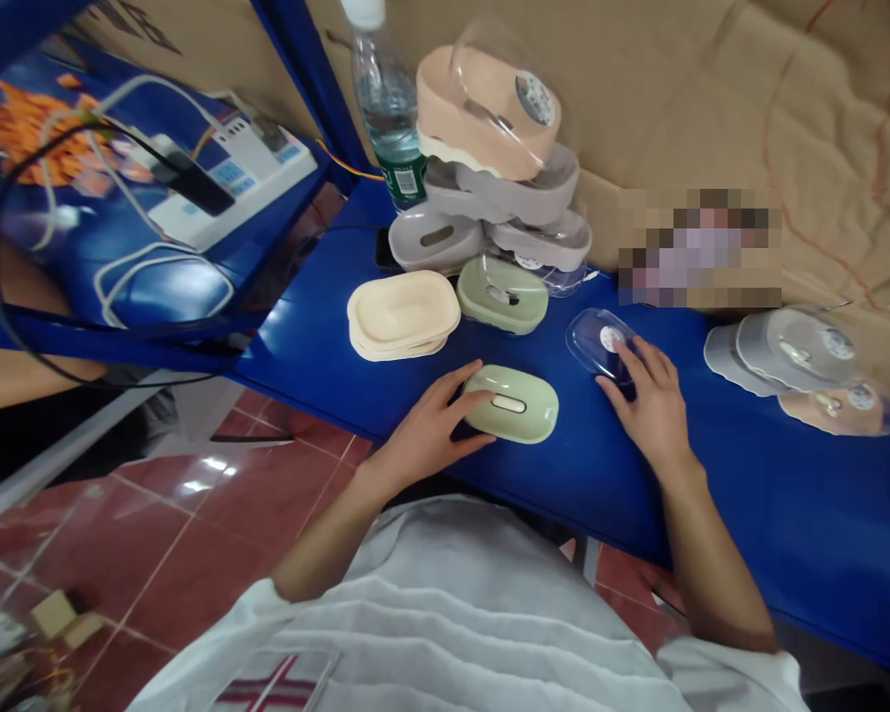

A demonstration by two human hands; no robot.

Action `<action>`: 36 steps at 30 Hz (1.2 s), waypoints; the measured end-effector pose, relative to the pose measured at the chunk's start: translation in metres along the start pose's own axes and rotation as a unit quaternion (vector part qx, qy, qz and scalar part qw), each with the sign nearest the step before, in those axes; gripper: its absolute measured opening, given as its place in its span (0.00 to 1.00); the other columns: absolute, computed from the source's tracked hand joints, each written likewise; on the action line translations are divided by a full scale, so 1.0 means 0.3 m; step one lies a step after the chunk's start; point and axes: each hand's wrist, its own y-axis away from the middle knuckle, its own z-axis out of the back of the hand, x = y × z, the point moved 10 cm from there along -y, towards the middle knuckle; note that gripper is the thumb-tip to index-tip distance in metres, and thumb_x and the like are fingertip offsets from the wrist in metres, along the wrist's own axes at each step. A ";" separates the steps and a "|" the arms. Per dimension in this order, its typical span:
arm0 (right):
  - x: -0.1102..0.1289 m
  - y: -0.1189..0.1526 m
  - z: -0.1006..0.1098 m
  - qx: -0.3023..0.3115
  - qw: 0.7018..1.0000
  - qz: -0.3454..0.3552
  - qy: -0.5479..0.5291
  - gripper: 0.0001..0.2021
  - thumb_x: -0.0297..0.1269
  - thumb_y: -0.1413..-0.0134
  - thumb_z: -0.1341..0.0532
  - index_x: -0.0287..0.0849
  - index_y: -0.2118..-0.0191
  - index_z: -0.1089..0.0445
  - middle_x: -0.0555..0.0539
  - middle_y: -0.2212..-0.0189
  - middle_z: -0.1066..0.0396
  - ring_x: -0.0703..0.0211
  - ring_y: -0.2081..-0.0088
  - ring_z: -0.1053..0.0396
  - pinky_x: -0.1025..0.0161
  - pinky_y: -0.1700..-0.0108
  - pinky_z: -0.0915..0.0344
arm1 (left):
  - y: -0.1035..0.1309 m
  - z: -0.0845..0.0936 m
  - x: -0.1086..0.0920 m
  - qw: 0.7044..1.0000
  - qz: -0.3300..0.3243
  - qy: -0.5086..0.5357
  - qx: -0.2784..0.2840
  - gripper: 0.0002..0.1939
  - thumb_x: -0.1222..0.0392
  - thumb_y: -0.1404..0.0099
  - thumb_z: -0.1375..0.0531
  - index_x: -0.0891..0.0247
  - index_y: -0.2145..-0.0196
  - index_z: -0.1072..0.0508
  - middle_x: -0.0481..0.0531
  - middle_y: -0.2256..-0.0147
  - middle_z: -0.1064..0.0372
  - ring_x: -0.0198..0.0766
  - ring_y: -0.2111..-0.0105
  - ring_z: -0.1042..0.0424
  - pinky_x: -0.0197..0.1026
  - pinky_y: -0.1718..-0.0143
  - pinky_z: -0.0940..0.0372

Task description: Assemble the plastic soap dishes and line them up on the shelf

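Note:
A pale green oval soap dish (525, 419) with a light slot in its middle lies at the front edge of the blue table. My left hand (434, 425) grips its left end, thumb and fingers at the rim and one finger across the top. To the right, my right hand (651, 400) pinches the near right side of a clear plastic lid (589, 341) that bears a round white sticker. Just behind the green dish are a stack of cream oval trays (404, 311) and another green dish (502, 297) with a clear cover.
Grey dishes (437, 237) and a peach one (460, 104) are piled at the back beside a water bottle (390, 109). Grey lidded dishes (793, 346) and a peach lidded dish (835, 407) sit at right. A power strip (229, 193) with cables occupies the left shelf.

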 end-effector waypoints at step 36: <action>0.428 0.275 -0.061 0.016 0.985 0.162 -0.062 0.40 0.30 0.31 0.35 0.56 0.21 0.51 0.39 0.31 0.33 0.41 0.26 0.40 0.35 0.29 0.32 | 0.006 -0.075 0.003 0.999 0.029 0.035 0.021 0.49 0.46 0.34 0.27 0.52 0.24 0.47 0.65 0.28 0.41 0.58 0.28 0.38 0.61 0.30 0.37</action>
